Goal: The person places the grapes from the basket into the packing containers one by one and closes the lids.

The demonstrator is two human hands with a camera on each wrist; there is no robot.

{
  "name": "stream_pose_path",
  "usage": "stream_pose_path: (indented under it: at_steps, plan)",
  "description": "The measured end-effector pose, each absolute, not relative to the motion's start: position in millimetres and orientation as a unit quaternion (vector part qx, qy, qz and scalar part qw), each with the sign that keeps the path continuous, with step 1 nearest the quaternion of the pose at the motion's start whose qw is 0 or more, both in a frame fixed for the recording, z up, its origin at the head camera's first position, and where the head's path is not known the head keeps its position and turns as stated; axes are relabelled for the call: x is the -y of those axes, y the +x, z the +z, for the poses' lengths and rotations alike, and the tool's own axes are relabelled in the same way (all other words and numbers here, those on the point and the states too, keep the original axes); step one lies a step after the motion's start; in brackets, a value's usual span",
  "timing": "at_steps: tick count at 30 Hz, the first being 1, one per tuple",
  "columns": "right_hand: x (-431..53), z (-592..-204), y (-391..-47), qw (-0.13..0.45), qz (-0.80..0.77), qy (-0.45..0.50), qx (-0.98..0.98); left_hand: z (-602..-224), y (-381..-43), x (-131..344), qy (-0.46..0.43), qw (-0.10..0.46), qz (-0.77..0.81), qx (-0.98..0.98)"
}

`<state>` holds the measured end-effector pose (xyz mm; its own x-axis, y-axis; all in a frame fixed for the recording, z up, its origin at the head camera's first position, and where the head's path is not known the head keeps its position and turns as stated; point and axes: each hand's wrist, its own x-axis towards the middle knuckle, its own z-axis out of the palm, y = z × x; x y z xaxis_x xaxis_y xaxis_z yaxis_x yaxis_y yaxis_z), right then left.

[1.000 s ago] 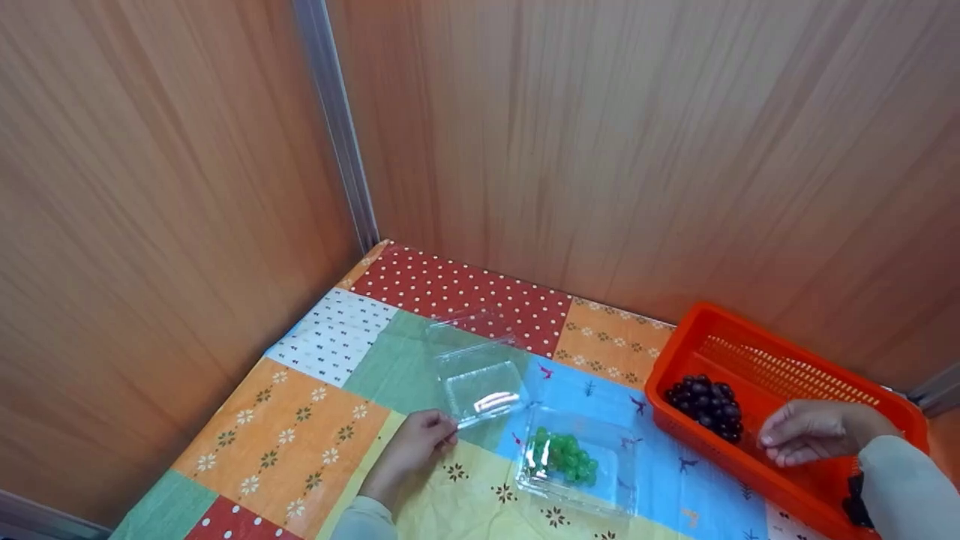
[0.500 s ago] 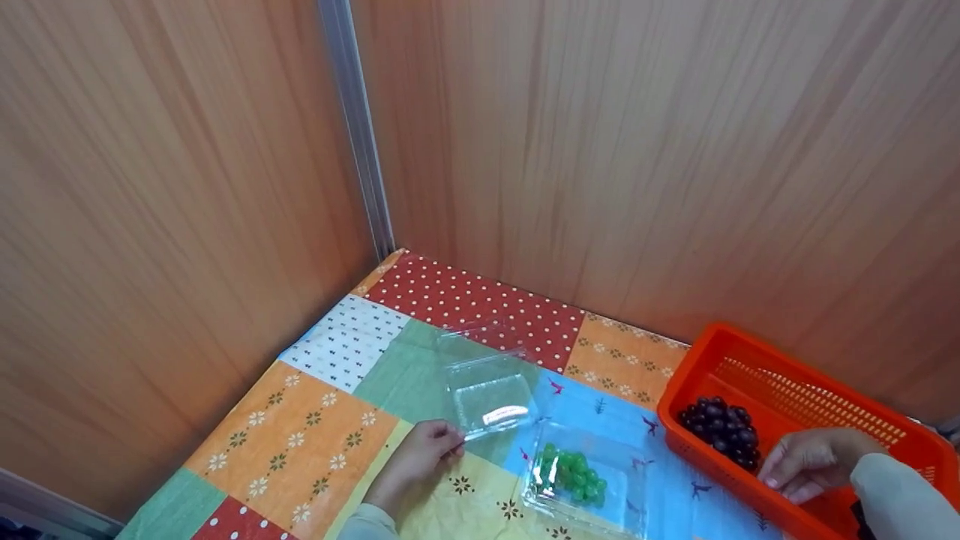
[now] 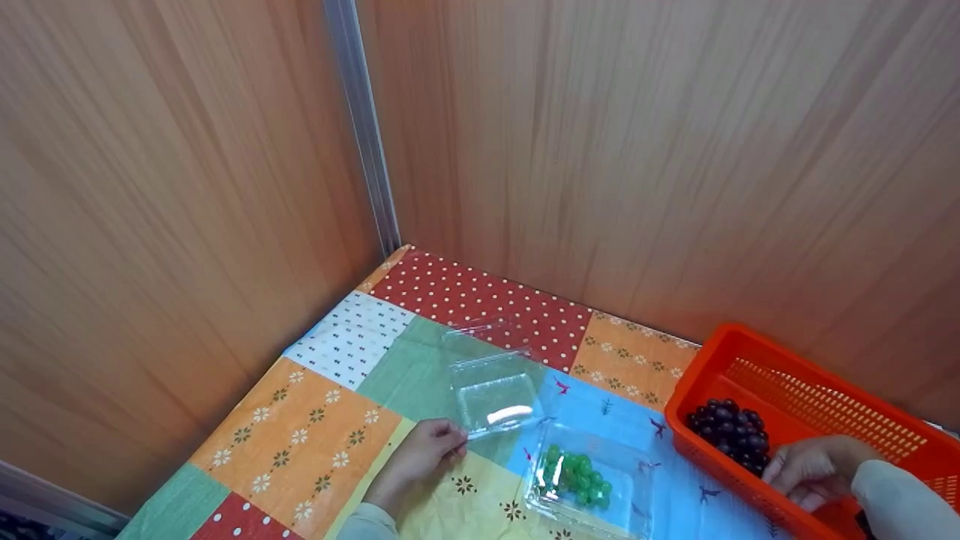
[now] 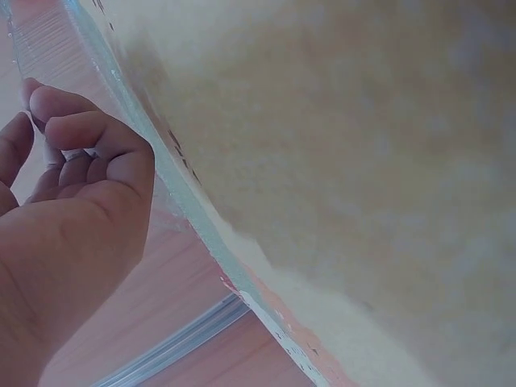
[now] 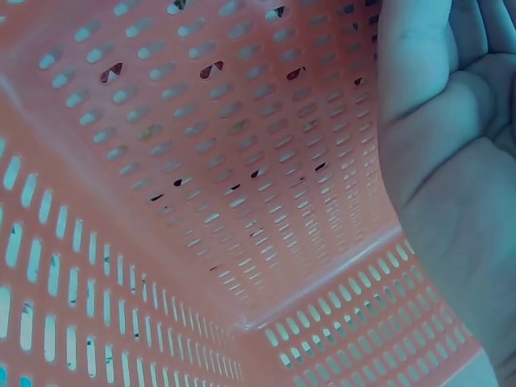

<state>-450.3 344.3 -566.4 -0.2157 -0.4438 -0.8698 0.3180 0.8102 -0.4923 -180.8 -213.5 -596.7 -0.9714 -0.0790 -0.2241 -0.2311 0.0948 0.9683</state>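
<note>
My left hand (image 3: pixel 429 450) pinches the near corner of a clear plastic lid (image 3: pixel 491 401) between thumb and fingertips, as the left wrist view also shows. Beside the lid sits a clear plastic box (image 3: pixel 626 487) with a bunch of green grapes (image 3: pixel 576 476) in it. Inside the orange basket (image 3: pixel 705 356), my right hand (image 3: pixel 817 469) has its fingertips right at the near end of a bunch of dark grapes (image 3: pixel 727 431). I cannot tell whether those fingers grip it. In the right wrist view the palm (image 5: pixel 451 137) shows, with the fingertips out of frame.
A patchwork tablecloth (image 3: pixel 315 420) covers the table, bounded by wood-look panels (image 3: pixel 637 150) and a metal corner strip (image 3: pixel 360 127). The basket's raised perforated walls surround the right hand. Another dark item (image 3: pixel 864 521) lies partly hidden under the right sleeve.
My right hand has come down and left inside the basket, its fingertips reaching the dark grapes. My left hand keeps its pinch on the lid. The head view has shifted slightly.
</note>
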Motion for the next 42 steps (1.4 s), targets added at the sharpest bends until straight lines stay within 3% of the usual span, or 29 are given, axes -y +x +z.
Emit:
stream_pose_path:
  at_steps: [12, 15, 22, 30, 34, 42]
  plan:
    - [-360, -561, -462, 0.641, -0.409, -0.056, -0.647, -597, -180, 216, -0.114, 0.067, 0.663, -0.737]
    - [-371, -551, -458, 0.609, -0.419, -0.053, -0.671, -596, -182, 213, -0.112, 0.079, 0.660, -0.739]
    - [-376, -517, -455, 0.458, -0.400, -0.051, -0.792, -591, -186, 212, -0.130, 0.087, 0.660, -0.735]
    - [-391, -518, -436, 0.409, -0.439, -0.044, -0.799, -599, -180, 209, -0.108, 0.080, 0.646, -0.751]
    - [-396, -522, -428, 0.410, -0.443, -0.055, -0.795, -599, -179, 208, -0.111, 0.073, 0.655, -0.744]
    - [-399, -526, -429, 0.492, -0.483, -0.036, -0.723, -598, -179, 207, -0.118, 0.072, 0.654, -0.743]
